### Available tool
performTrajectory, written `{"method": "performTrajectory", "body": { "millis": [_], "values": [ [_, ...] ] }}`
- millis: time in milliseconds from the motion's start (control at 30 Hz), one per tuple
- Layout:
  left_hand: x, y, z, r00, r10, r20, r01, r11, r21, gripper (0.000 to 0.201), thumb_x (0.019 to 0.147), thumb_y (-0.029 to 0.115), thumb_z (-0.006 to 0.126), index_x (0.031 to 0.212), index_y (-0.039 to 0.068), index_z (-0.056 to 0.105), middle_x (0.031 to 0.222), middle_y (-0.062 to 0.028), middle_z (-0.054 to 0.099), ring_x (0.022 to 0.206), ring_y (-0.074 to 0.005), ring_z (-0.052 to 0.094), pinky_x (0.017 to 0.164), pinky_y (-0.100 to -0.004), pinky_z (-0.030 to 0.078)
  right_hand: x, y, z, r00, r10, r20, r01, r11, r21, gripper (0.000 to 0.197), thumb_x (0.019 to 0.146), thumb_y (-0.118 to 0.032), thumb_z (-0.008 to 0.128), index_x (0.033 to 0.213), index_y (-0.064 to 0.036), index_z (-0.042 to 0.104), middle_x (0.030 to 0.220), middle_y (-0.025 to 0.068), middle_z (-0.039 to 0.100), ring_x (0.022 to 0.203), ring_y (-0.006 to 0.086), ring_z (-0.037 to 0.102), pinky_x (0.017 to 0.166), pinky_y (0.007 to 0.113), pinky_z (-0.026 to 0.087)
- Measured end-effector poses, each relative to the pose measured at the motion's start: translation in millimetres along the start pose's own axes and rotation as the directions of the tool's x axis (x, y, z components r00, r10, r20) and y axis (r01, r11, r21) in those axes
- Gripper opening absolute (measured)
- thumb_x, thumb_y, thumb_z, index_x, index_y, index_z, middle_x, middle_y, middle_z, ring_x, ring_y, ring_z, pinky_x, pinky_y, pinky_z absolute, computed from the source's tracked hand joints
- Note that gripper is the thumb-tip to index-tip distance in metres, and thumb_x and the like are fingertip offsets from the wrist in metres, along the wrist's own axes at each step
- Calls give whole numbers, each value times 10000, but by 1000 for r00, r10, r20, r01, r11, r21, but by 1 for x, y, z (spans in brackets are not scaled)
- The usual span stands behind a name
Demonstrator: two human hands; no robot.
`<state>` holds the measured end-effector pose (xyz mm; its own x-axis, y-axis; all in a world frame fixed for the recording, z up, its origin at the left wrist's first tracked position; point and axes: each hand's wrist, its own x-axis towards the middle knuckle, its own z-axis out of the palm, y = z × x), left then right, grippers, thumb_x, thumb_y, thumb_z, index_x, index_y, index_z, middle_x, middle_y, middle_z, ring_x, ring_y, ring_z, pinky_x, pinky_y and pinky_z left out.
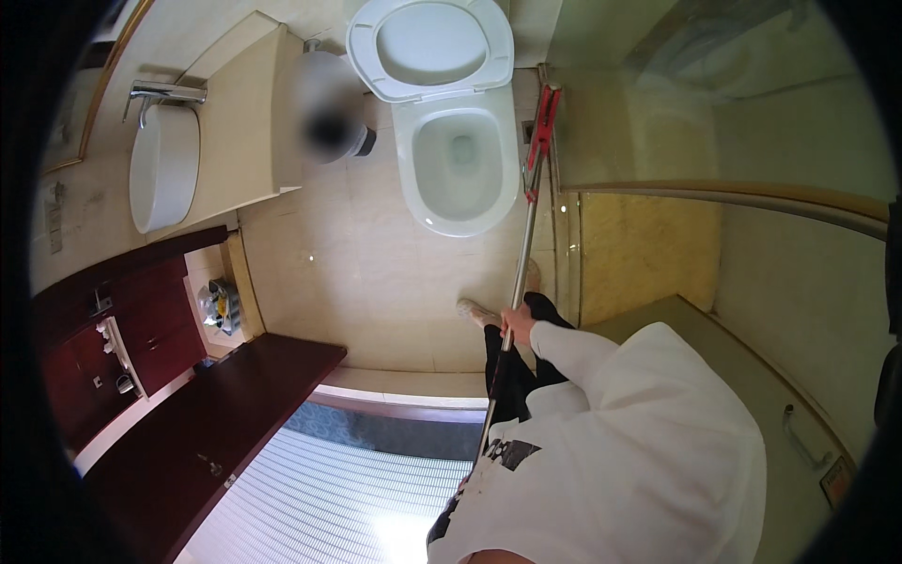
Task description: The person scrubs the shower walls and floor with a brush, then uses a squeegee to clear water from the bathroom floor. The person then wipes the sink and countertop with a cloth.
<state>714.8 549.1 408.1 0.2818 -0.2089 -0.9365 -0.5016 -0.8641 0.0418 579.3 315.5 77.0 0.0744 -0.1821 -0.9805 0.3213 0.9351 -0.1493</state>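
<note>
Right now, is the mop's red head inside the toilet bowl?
No, the mop has its red head outside the toilet bowl, to its right in the picture.

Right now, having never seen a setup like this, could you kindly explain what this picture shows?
Gladly. There is no robot here: it is a person working with bare hands. The one picture comes from a wide fisheye camera on the person's head, looking down, so straight edges bend toward the rim.

The white top at the lower right is the person's own. The right hand grips a long pole, whose red head is beside the toilet. I cannot make out the left hand.

The toilet, its lid raised, stands on the tiled floor. On the left, a white basin sits on a pale counter. A blurred patch hides part of the scene between counter and toilet.
</note>
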Motion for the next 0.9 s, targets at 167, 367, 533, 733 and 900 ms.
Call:
{"method": "performTrajectory", "body": {
  "millis": [167,367,533,733,900],
  "values": [
    [-32,-38,-8,997,-78,-27,80,995,54,528,790,360,612,1265,221,429,705,-216,595,675,-354,618,567,-411,448,-45,57,1,970,231,71,-230,973,-16,108,701,-51,532,641,-31,445,529,105,447,449,235,472,447,404,465],
    [-40,-52,-5,994,-100,-52,104,992,67,524,788,375,610,1259,222,438,697,-211,593,668,-350,617,563,-411,445,-43,69,8,959,263,100,-268,962,39,93,705,-40,532,660,-30,451,543,112,443,465,242,476,446,418,456],
    [-17,-40,5,996,-49,-73,52,998,30,521,786,387,607,1253,223,446,690,-208,592,662,-346,616,560,-411,443,2,34,10,989,107,105,-111,993,32,95,716,5,508,687,-9,419,532,119,424,420,240,456,370,402,402],
    [67,-22,35,989,148,-32,-148,989,-19,489,788,332,624,1234,195,477,683,-173,584,614,-306,591,554,-378,440,67,-69,5,986,-148,70,155,984,-93,176,825,-152,483,703,-35,436,555,88,438,440,209,461,379,370,425],
    [98,-43,49,975,215,-49,-218,907,-359,473,790,253,636,1230,165,487,677,-129,573,587,-232,558,559,-347,436,35,-111,16,978,-199,66,206,971,-122,131,798,-99,501,788,-26,393,581,87,436,459,202,468,385,369,438]
  ]
}}
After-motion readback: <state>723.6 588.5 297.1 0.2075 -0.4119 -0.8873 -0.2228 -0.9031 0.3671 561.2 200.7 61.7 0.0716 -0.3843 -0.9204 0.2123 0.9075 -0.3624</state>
